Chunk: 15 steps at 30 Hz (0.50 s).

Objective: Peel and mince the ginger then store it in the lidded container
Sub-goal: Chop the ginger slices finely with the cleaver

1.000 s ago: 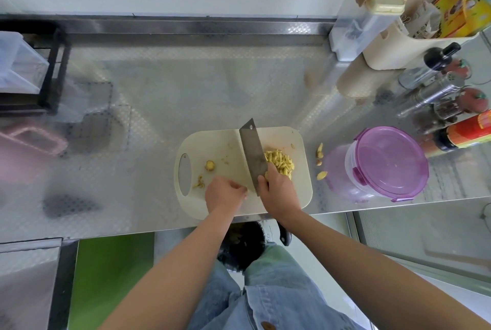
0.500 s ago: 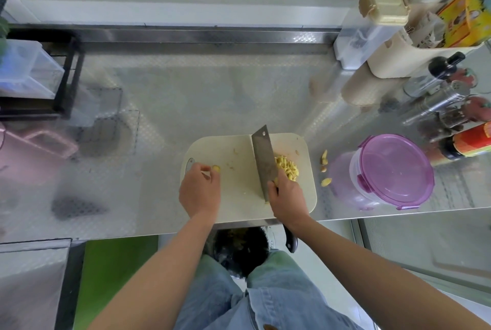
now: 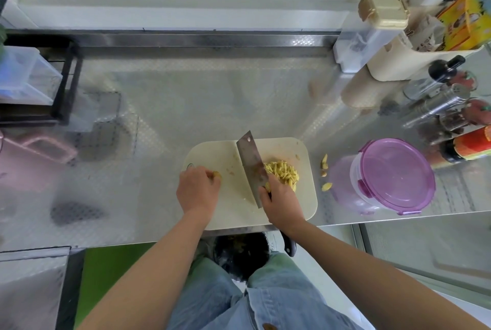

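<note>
A cream cutting board (image 3: 223, 151) lies at the counter's front edge. On its right side is a heap of yellow chopped ginger (image 3: 283, 174). My right hand (image 3: 281, 200) grips the handle of a steel cleaver (image 3: 251, 163), whose blade stands on the board just left of the heap. My left hand (image 3: 198, 188) is over the board's left end and pinches a small ginger piece (image 3: 217, 175) at its fingertips. The purple lidded container (image 3: 390, 176) stands shut to the right of the board. A few ginger bits (image 3: 324, 167) lie on the counter between board and container.
Sauce bottles and shakers (image 3: 449, 106) crowd the right side, with a cream caddy (image 3: 409, 61) and a clear box (image 3: 372, 34) behind. A black rack with a clear tub (image 3: 29, 77) and a pink basket (image 3: 34, 154) are at the left. A dark bin (image 3: 241, 255) sits below the counter edge.
My left hand moved from beside the cleaver to the board's left end and picked up the small ginger piece. The cleaver and my right hand stayed by the heap.
</note>
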Each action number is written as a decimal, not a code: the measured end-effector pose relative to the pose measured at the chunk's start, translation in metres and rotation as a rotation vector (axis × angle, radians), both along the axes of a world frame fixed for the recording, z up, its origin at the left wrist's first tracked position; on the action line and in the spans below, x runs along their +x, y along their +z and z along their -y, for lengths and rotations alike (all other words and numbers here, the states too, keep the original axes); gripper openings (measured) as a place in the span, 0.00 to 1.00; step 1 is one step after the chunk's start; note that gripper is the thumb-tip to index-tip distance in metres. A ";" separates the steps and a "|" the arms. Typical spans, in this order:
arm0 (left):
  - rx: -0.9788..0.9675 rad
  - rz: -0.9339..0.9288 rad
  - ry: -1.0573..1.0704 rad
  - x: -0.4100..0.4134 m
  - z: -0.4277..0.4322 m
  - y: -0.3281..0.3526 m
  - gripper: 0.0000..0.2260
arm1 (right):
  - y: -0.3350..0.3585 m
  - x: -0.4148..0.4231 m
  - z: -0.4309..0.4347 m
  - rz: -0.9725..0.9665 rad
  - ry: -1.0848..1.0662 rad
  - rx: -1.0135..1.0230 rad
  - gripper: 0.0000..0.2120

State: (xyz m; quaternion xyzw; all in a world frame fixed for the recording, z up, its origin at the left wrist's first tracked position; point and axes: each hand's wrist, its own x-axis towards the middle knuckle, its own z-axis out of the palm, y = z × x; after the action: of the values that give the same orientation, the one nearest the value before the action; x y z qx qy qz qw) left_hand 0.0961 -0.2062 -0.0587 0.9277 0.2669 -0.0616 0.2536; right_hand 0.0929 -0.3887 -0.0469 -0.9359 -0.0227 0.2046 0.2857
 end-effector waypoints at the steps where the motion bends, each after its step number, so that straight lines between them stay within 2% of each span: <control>1: 0.008 0.003 -0.015 0.000 0.001 0.000 0.07 | -0.001 0.000 0.001 -0.005 -0.001 -0.001 0.06; 6: 0.039 0.011 -0.048 0.002 0.005 0.002 0.06 | -0.001 -0.001 0.004 -0.009 0.006 -0.001 0.05; 11: -0.035 -0.010 -0.010 0.004 0.000 0.001 0.05 | -0.001 -0.002 0.004 -0.016 -0.005 -0.001 0.06; 15: -0.087 -0.005 -0.084 0.003 0.003 0.004 0.04 | 0.001 -0.002 0.002 -0.025 -0.005 -0.004 0.07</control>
State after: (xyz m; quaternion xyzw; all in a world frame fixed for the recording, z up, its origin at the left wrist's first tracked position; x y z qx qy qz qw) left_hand 0.0988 -0.2094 -0.0542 0.9260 0.2255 -0.0860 0.2904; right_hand 0.0913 -0.3902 -0.0455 -0.9339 -0.0166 0.2154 0.2848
